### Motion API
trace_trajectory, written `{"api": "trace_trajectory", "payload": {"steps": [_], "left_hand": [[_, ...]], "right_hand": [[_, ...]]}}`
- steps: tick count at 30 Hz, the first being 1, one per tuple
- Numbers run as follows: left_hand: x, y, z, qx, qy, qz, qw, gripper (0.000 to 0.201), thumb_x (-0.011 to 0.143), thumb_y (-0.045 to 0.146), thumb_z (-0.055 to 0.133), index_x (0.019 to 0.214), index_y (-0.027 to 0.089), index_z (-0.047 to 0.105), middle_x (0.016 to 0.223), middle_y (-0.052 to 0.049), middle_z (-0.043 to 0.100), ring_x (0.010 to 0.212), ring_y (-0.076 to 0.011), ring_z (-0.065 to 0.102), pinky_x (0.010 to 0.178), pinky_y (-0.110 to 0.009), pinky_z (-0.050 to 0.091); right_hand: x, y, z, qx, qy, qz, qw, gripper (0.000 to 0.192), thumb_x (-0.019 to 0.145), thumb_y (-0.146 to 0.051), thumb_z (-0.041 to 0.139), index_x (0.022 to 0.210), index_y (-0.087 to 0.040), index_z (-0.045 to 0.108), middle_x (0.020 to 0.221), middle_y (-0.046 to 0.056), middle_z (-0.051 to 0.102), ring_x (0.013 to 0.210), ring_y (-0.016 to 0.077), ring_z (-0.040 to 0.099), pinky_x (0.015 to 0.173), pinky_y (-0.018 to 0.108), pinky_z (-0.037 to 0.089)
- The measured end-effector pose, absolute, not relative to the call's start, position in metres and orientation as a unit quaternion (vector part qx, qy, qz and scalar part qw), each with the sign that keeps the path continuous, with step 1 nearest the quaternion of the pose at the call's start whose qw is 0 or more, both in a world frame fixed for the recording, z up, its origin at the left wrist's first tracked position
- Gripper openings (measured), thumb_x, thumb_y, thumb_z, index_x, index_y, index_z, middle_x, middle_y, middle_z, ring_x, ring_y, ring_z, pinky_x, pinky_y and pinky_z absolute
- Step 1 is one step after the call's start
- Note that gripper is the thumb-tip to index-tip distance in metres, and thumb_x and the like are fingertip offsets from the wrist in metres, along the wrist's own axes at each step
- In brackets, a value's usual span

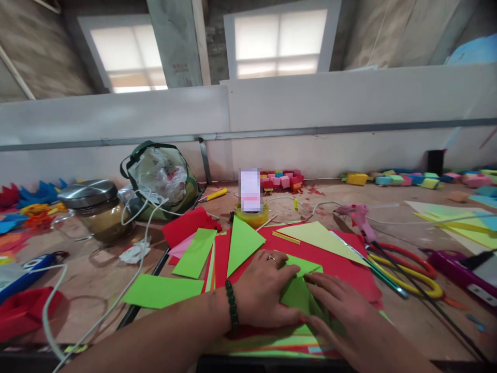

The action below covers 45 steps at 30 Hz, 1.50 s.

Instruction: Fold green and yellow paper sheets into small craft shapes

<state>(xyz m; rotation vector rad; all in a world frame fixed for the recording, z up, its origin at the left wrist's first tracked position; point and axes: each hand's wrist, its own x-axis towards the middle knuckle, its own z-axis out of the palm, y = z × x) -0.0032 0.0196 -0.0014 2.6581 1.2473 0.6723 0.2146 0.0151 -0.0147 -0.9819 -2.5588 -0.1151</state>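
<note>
At the lower centre of the frame, a folded green paper piece (301, 290) lies on a red sheet (341, 264) on the counter (97, 274), creased into angled flaps. The left hand (264, 290) and right hand (337, 305) press flat on it, fingers spread, gripping nothing. No writing is readable; the label above the tape roll (253, 215) is blurred.

This was a craft workshop in a rough, unfinished room with bare concrete walls. A cluttered workbench (97, 280) held cut coloured paper (196, 252), a glue gun (359, 216), scissors (411, 269), tape (252, 213) and heaps of foam blocks (281, 180).
</note>
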Motion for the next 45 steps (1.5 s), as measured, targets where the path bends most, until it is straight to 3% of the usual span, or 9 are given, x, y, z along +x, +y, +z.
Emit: {"api": "trace_trajectory", "payload": {"steps": [4, 7, 10, 12, 17, 22, 26, 30, 45], "left_hand": [[-0.003, 0.020, -0.002, 0.891, 0.392, 0.210, 0.092, 0.081, 0.068, 0.063, 0.064, 0.134, 0.019, 0.045, 0.116, -0.013, 0.062, 0.104, -0.0299, 0.056, 0.099, -0.048, 0.035], [-0.003, 0.021, -0.001, 0.891, 0.396, 0.206, 0.083, 0.073, 0.069, 0.065, 0.062, 0.125, 0.020, 0.054, 0.101, -0.011, 0.067, 0.090, -0.0276, 0.060, 0.091, -0.047, 0.039], [-0.003, 0.022, -0.001, 0.888, 0.397, 0.220, 0.079, 0.058, 0.068, 0.065, 0.062, 0.107, 0.022, 0.066, 0.094, -0.008, 0.067, 0.083, -0.0249, 0.059, 0.089, -0.045, 0.038], [-0.003, 0.023, 0.000, 0.883, 0.394, 0.243, 0.079, 0.052, 0.068, 0.063, 0.064, 0.100, 0.022, 0.068, 0.099, -0.009, 0.066, 0.089, -0.0251, 0.059, 0.093, -0.046, 0.036], [-0.005, 0.022, 0.001, 0.886, 0.366, 0.276, 0.074, 0.043, 0.068, 0.059, 0.067, 0.097, 0.027, 0.070, 0.133, -0.010, 0.052, 0.122, -0.0313, 0.045, 0.104, -0.053, 0.024], [-0.007, 0.022, -0.003, 0.903, 0.337, 0.256, 0.077, 0.037, 0.068, 0.060, 0.068, 0.074, 0.023, 0.068, 0.131, -0.006, 0.054, 0.125, -0.0304, 0.044, 0.108, -0.054, 0.015], [-0.006, 0.026, -0.006, 0.920, 0.299, 0.237, 0.089, 0.040, 0.070, 0.059, 0.066, 0.065, 0.019, 0.061, 0.105, -0.004, 0.065, 0.104, -0.0223, 0.056, 0.104, -0.044, 0.026], [-0.004, 0.026, -0.004, 0.933, 0.292, 0.199, 0.069, 0.040, 0.071, 0.060, 0.063, 0.071, 0.021, 0.062, 0.076, -0.002, 0.061, 0.085, -0.0199, 0.056, 0.097, -0.042, 0.030], [-0.012, 0.024, 0.004, 0.936, 0.300, 0.172, -0.069, 0.064, 0.071, 0.078, 0.044, 0.058, 0.018, 0.060, 0.050, -0.004, 0.056, 0.052, -0.0159, 0.051, 0.061, -0.034, 0.036]], "right_hand": [[0.220, 0.019, -0.017, -0.358, -0.905, -0.042, 0.226, 0.038, 0.080, -0.032, 0.064, 0.116, -0.022, 0.061, 0.119, 0.011, 0.064, 0.105, 0.0256, 0.063, 0.085, 0.037, 0.056], [0.221, 0.023, -0.019, -0.356, -0.897, -0.051, 0.255, 0.044, 0.075, -0.034, 0.068, 0.116, -0.021, 0.061, 0.117, 0.012, 0.065, 0.102, 0.0272, 0.064, 0.083, 0.038, 0.057], [0.217, 0.023, -0.019, -0.331, -0.905, -0.015, 0.267, 0.022, 0.079, -0.028, 0.065, 0.100, -0.023, 0.066, 0.109, 0.009, 0.068, 0.098, 0.0237, 0.065, 0.080, 0.033, 0.058], [0.214, 0.021, -0.016, -0.308, -0.909, 0.020, 0.280, 0.011, 0.084, -0.020, 0.056, 0.088, -0.024, 0.065, 0.102, 0.006, 0.069, 0.095, 0.0195, 0.066, 0.078, 0.028, 0.057], [0.214, 0.020, -0.011, -0.266, -0.899, 0.019, 0.349, 0.028, 0.083, -0.006, 0.042, 0.086, -0.024, 0.064, 0.093, 0.006, 0.070, 0.090, 0.0167, 0.067, 0.075, 0.025, 0.057], [0.221, 0.023, -0.016, -0.257, -0.902, 0.024, 0.347, 0.030, 0.081, -0.003, 0.044, 0.090, -0.024, 0.062, 0.092, 0.004, 0.069, 0.090, 0.0170, 0.066, 0.075, 0.026, 0.056], [0.224, 0.019, -0.021, -0.265, -0.899, 0.066, 0.341, 0.035, 0.073, 0.004, 0.037, 0.084, -0.022, 0.057, 0.086, 0.005, 0.069, 0.085, 0.0172, 0.066, 0.069, 0.026, 0.055], [0.226, 0.016, -0.023, -0.298, -0.898, 0.078, 0.313, 0.037, 0.064, 0.004, 0.038, 0.083, -0.023, 0.058, 0.086, 0.005, 0.069, 0.083, 0.0191, 0.066, 0.069, 0.027, 0.055], [0.229, 0.016, -0.025, -0.314, -0.897, -0.050, 0.306, 0.029, 0.072, -0.007, 0.049, 0.089, -0.025, 0.065, 0.096, 0.003, 0.073, 0.091, 0.0198, 0.068, 0.075, 0.030, 0.057]]}}
